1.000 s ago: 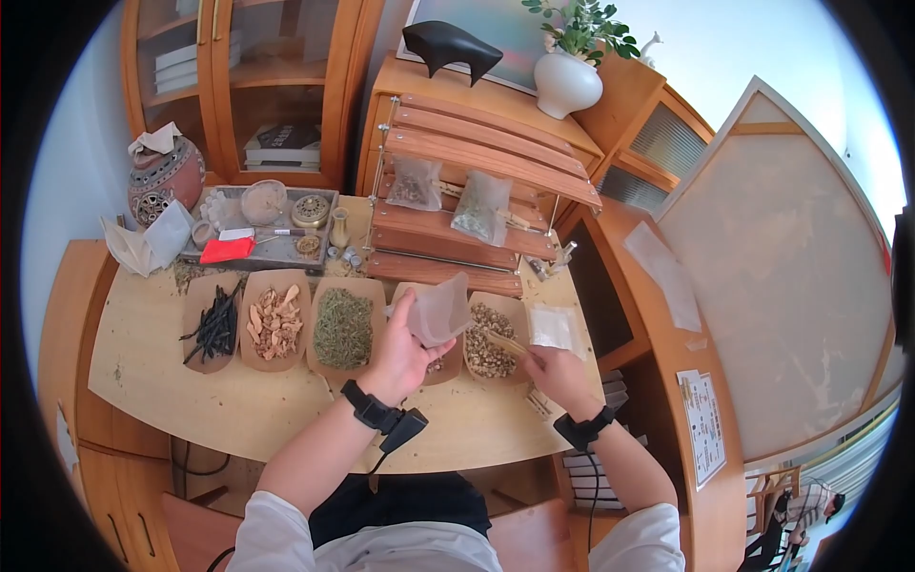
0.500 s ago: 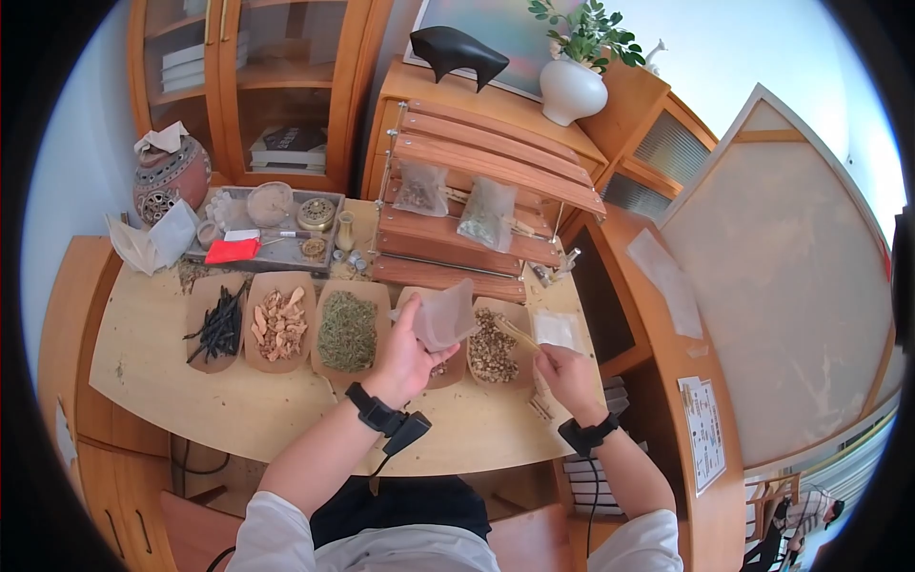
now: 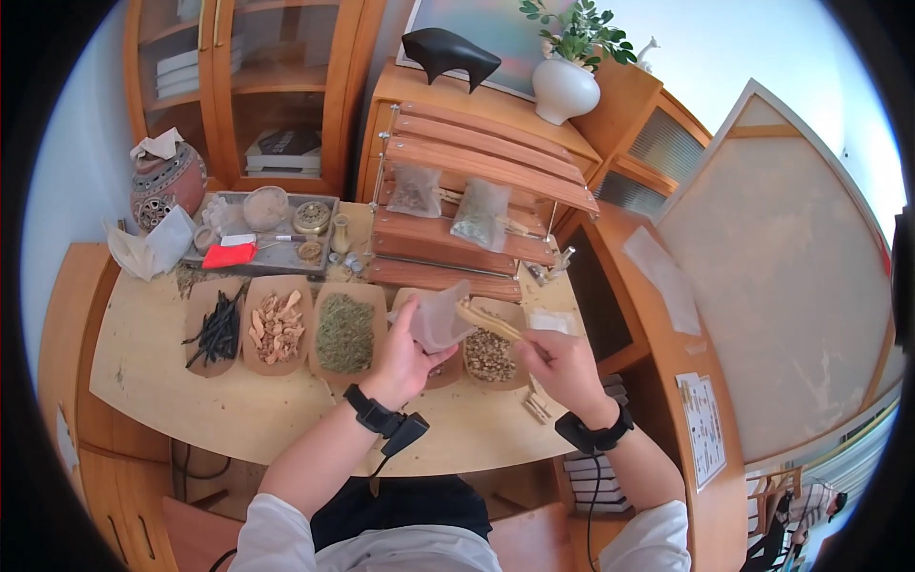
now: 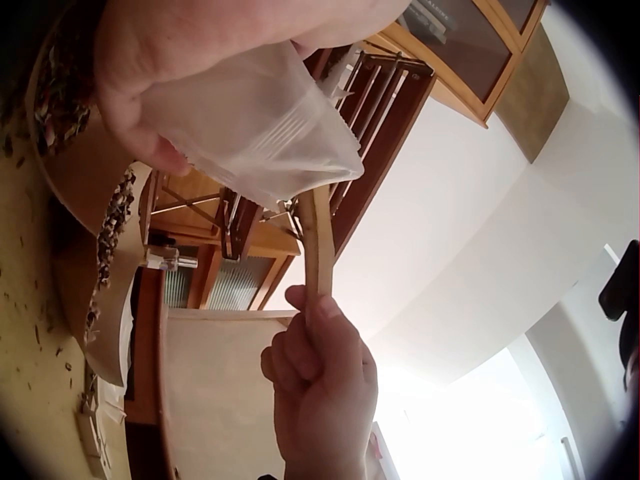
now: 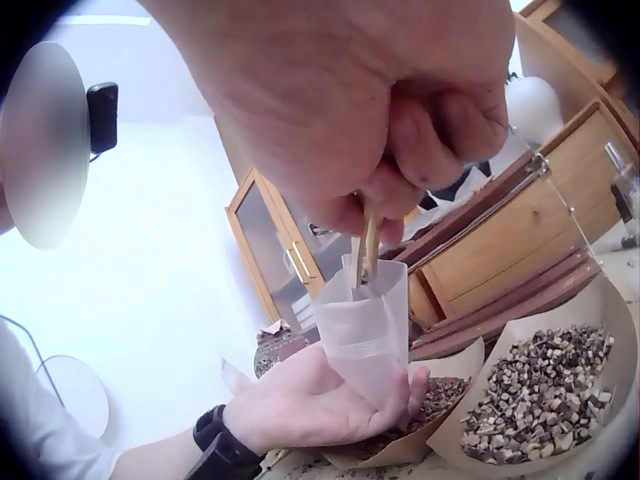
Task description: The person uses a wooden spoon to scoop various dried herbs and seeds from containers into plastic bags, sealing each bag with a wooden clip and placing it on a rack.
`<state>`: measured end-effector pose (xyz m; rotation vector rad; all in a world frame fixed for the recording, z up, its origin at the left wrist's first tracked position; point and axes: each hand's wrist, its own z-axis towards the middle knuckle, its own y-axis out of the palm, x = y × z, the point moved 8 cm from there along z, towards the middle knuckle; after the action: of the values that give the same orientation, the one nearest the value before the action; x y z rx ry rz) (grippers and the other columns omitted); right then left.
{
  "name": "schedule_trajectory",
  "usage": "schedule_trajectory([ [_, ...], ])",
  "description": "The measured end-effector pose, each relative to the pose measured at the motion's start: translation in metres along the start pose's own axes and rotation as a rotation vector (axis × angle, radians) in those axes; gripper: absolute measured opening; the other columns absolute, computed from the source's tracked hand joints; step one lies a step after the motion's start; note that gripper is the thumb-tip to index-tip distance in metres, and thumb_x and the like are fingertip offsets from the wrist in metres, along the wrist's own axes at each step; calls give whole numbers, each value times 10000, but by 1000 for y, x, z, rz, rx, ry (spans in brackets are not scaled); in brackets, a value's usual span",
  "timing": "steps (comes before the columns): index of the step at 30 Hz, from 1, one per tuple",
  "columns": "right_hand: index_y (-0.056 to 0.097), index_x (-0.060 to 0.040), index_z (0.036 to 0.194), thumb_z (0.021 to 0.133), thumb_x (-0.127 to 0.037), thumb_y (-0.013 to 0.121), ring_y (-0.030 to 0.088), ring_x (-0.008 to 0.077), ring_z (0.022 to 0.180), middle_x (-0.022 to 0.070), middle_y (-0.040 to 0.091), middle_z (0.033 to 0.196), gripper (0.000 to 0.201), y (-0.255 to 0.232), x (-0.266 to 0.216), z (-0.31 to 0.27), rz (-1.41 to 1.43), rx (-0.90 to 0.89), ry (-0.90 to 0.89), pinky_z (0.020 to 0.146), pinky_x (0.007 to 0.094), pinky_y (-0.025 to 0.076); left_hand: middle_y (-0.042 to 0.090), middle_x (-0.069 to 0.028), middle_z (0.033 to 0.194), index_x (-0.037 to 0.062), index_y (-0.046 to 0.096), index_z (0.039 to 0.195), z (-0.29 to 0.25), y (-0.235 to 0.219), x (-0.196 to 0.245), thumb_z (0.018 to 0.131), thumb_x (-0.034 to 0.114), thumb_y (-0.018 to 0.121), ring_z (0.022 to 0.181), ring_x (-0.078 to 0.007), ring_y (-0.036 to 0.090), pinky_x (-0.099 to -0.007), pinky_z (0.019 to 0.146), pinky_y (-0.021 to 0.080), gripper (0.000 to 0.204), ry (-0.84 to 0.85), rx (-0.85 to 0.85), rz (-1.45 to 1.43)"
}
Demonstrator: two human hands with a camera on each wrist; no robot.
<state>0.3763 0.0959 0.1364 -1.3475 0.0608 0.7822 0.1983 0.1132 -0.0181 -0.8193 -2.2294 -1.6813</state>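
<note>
Item 1: translucent bag (image 3: 438, 322), mouth up. Sitting in L. hand (image 3: 405, 367), palm up, fingers curling part-way round it; prob. being held so to keep mouth open & facing the tongs. Contents: can't tell.

Item 2: wooden tongs (image 3: 496, 324), 1 pr. R. hand (image 3: 564, 370) is gripping them at near end, fingers folded tight, none spread; prob. being held long so the tips clear the bag rim. Tips are showing at bag mouth, seemingly just inside per R. wrist view. Load in tips: can't tell.

Item 3: chopped pcs (image 5: 540, 395), in open tray (image 5: 603, 300). Lying below tongs, nr. both hands; prob. being placed close for short reach.

Item 4: green herb (image 3: 345, 332), next trays along, L. of L. hand.

Item 5: 2 filled bags (image 3: 479, 214), resting on slatted rack (image 3: 486, 157) beyond hands; prob. being stored off the table.

Rel. posn.: bag is lying in L. palm, L. of R. hand; tongs are bridging the gap, hands not touching.
</note>
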Motion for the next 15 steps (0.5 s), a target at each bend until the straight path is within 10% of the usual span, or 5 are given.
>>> schedule_trajectory([
  [10,691,47,990,908,-136,681,419,54,579,24,519,617,201,-17,20,-13,141,68,101,521,242,357,548,-65,1312,154,465,1348,-4,1,3,969,526,520,1189,-230,530,-425,962,451,534,21,-2,-24],
  [15,704,22,994,910,-211,662,541,147,633,92,605,677,252,-2,65,-23,110,-62,286,593,286,438,552,-67,1298,152,472,1334,0,-2,2,961,526,540,1180,-231,533,-427,950,460,532,20,9,-41],
])
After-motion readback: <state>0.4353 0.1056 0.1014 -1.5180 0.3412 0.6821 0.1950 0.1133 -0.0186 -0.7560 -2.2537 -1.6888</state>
